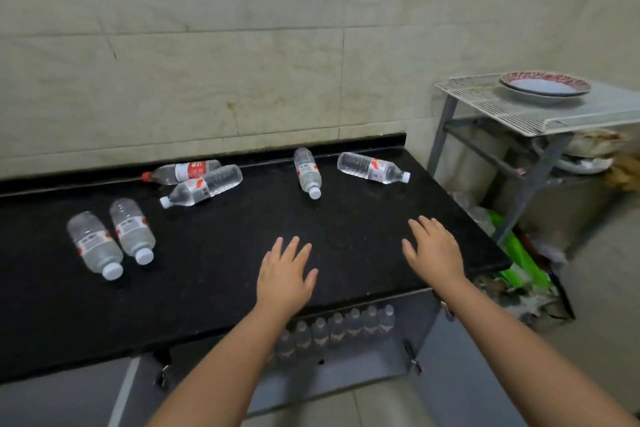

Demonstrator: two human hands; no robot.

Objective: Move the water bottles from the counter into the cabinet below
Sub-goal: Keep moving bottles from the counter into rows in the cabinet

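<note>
**Both hands empty, two bottles lying just ahead**

Both hands hover flat over the black stone counter (221, 274), fingers spread and palms down, pinching nothing. Six clear plastic water bottles lie on their sides on that counter; a row of like bottles already stands upright in the open grey cabinet (346, 367) below its front edge.

The relation that matters is between the right hand (435, 250) and the white-capped bottle at centre back (307, 173). That bottle lies ahead and to the left of it, long axis running nearly front to back, cap toward the person. The left hand (284, 276) sits almost directly in front of the same cap, so it looks the nearer of the two (a straight forward reach would likely meet it).

The clear bottle near the right rear corner (373, 168) lies crosswise, cap pointing right, straight beyond the right hand and well apart from it. A grasp there probably wants the hand closing across the barrel from above.

The remaining four sit farther left: a side-by-side pair (112, 239) and two near the back edge (197, 180).
</note>
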